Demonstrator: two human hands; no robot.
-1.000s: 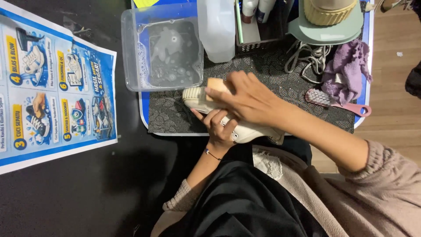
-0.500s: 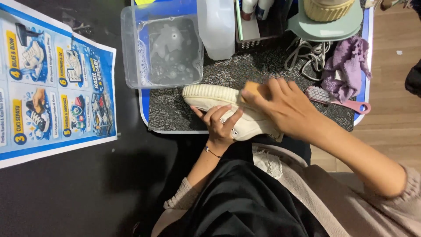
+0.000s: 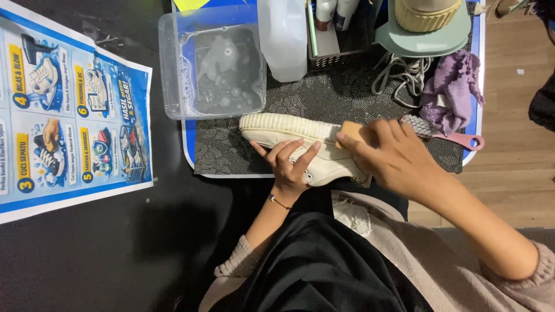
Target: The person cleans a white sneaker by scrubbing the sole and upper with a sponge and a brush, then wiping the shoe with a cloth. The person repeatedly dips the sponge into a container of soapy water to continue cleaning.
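A cream canvas shoe (image 3: 292, 134) lies on its side on a dark speckled mat (image 3: 335, 95), its ribbed sole turned away from me. My left hand (image 3: 287, 163) grips the shoe's upper from the near side, fingers spread over the canvas. My right hand (image 3: 393, 153) is closed on a tan wooden brush (image 3: 354, 132) and presses it against the shoe near the heel end.
A clear tub of soapy water (image 3: 213, 63) stands beyond the shoe's toe. A white jug (image 3: 283, 36), a dark basket with bottles (image 3: 338, 34), loose laces (image 3: 399, 78), a purple cloth (image 3: 454, 92) and a pink brush (image 3: 448, 136) lie behind. An illustrated blue poster (image 3: 69, 115) lies at left.
My right hand has drawn the brush along the shoe from the toe end to the heel end, moving right. The left hand has kept its hold on the shoe.
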